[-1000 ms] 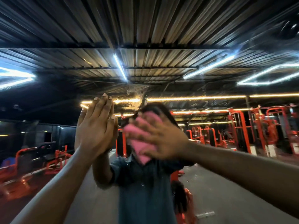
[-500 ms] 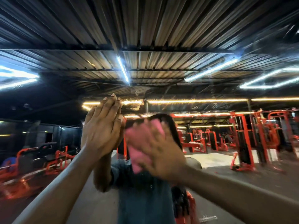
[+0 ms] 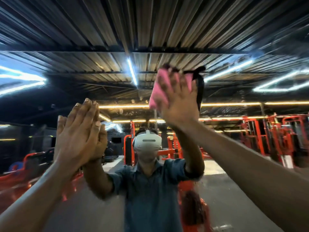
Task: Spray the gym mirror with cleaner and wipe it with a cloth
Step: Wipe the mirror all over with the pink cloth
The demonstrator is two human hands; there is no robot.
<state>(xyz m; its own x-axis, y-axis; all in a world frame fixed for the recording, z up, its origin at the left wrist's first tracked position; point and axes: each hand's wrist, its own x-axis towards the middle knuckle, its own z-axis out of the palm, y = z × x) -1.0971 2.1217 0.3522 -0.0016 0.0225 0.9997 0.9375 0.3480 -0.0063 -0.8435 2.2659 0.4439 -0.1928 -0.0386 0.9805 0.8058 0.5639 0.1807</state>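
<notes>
One large gym mirror (image 3: 234, 190) fills the whole view; the corrugated metal ceiling, several white and yellow strip lights and rows of orange gym machines (image 3: 275, 136) are seen reflected in it, their number not countable through the blur. One person in a blue shirt with a white headset (image 3: 148, 141) is reflected at the centre. Two hands are raised against the glass. The left hand (image 3: 78, 129) is laid flat on the mirror with its fingers straight and together, meeting its own reflection, and nothing is held in it. The right hand (image 3: 179, 101) is placed higher, well apart from the left, with its fingers spread and straight, and one pink cloth (image 3: 158, 94) is pressed by it against the upper part of the mirror. A dark strap (image 3: 199, 87) is seen hanging just beside the cloth.
</notes>
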